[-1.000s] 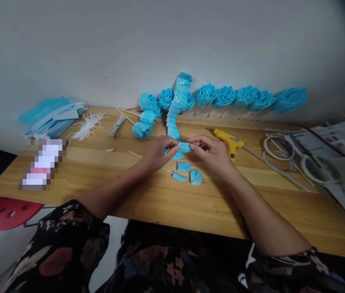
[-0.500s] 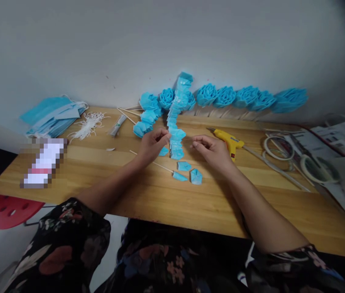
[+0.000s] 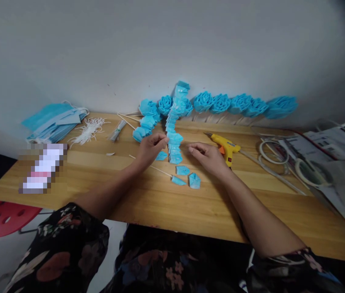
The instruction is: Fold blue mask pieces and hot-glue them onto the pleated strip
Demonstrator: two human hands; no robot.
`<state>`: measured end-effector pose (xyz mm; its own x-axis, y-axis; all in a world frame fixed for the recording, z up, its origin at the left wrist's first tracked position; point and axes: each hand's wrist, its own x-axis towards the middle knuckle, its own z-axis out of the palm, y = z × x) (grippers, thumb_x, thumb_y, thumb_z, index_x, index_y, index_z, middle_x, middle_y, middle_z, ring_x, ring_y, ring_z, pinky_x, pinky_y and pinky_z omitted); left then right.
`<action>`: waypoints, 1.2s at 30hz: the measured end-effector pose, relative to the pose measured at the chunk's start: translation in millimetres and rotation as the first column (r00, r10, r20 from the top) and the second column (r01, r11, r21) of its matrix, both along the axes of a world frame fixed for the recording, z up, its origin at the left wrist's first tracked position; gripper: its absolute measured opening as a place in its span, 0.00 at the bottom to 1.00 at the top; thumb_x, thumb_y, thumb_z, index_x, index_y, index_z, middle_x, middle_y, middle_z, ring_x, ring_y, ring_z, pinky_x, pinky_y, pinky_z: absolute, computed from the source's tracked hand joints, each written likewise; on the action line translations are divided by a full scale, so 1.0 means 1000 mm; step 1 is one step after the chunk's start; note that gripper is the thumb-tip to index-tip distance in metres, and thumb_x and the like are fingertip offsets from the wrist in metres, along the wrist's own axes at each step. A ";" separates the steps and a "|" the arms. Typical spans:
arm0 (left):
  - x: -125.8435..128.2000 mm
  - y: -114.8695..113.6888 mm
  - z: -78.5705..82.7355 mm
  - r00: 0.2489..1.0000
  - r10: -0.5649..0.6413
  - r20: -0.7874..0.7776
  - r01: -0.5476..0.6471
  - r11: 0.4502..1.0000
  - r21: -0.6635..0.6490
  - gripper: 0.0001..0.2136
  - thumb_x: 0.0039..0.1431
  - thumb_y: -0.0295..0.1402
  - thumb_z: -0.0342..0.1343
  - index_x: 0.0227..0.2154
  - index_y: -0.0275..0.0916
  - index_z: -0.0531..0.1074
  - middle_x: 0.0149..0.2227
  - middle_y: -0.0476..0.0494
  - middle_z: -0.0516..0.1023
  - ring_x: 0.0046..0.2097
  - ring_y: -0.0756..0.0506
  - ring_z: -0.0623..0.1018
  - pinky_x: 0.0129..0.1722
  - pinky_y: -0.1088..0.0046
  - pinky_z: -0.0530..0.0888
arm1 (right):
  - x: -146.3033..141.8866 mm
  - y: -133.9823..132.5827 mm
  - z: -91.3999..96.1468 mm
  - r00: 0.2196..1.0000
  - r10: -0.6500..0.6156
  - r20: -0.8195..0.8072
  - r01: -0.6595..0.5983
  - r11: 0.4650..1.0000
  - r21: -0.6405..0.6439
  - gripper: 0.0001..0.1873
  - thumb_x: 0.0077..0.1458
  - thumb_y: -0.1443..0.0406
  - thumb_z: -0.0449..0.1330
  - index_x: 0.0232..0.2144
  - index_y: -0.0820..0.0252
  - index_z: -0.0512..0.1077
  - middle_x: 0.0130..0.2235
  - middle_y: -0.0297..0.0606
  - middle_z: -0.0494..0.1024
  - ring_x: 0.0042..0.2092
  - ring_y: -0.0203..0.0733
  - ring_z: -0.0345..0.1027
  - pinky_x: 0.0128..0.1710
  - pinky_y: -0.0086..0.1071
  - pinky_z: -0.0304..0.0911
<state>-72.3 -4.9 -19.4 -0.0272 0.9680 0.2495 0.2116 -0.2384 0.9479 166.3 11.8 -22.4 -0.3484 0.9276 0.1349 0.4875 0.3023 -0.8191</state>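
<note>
A row of overlapping folded blue petals (image 3: 175,140) runs from the middle of the table up toward the wall. At its left edge, my left hand (image 3: 152,148) is closed in a pinch, fingertips at the petals; what they hold, if anything, is too small to make out. To the right of the row, apart from it, my right hand (image 3: 207,158) has thumb and forefinger drawn together, with nothing I can name between them. Below lie two loose folded petals, one flat (image 3: 182,170) and one pointed (image 3: 194,180). Beside them is a thin stick (image 3: 162,169) with a blue wrapped tip (image 3: 178,180).
Blue fabric roses (image 3: 220,103) on sticks line the wall. A yellow glue gun (image 3: 225,146) lies right of my right hand. Farther right are tape rolls (image 3: 274,151) and scissors (image 3: 309,173). Face masks (image 3: 53,122), white ear loops (image 3: 89,130) and a blurred-out phone (image 3: 44,167) are at left.
The view has tilted slightly, so the scene sits a little lower. My right hand's fingertips have come closer together; my left hand stays by the petal row.
</note>
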 end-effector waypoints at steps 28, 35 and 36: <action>0.006 -0.007 0.005 0.981 -0.196 0.008 0.195 0.977 -0.091 0.15 0.55 0.46 0.63 0.27 0.37 0.76 0.23 0.51 0.73 0.27 0.52 0.68 0.27 0.76 0.67 | -0.008 -0.011 0.021 0.973 -0.044 -0.224 0.024 0.996 -0.091 0.14 0.58 0.53 0.64 0.30 0.56 0.80 0.29 0.35 0.80 0.29 0.37 0.63 0.30 0.33 0.56; 0.010 -0.013 0.010 0.971 -0.225 -0.073 0.220 0.973 -0.072 0.14 0.58 0.44 0.60 0.27 0.38 0.75 0.23 0.50 0.73 0.26 0.52 0.69 0.27 0.75 0.65 | -0.007 -0.010 0.016 0.945 -0.009 -0.327 -0.049 0.984 -0.169 0.17 0.58 0.50 0.65 0.37 0.54 0.84 0.35 0.38 0.84 0.35 0.42 0.73 0.38 0.37 0.67; 0.010 -0.013 0.011 0.971 -0.223 -0.090 0.217 0.974 -0.070 0.14 0.58 0.44 0.59 0.26 0.38 0.73 0.23 0.51 0.72 0.26 0.52 0.68 0.27 0.75 0.64 | -0.007 -0.010 0.015 0.941 -0.009 -0.339 -0.052 0.984 -0.170 0.18 0.58 0.50 0.64 0.40 0.54 0.84 0.35 0.37 0.84 0.36 0.42 0.73 0.38 0.37 0.67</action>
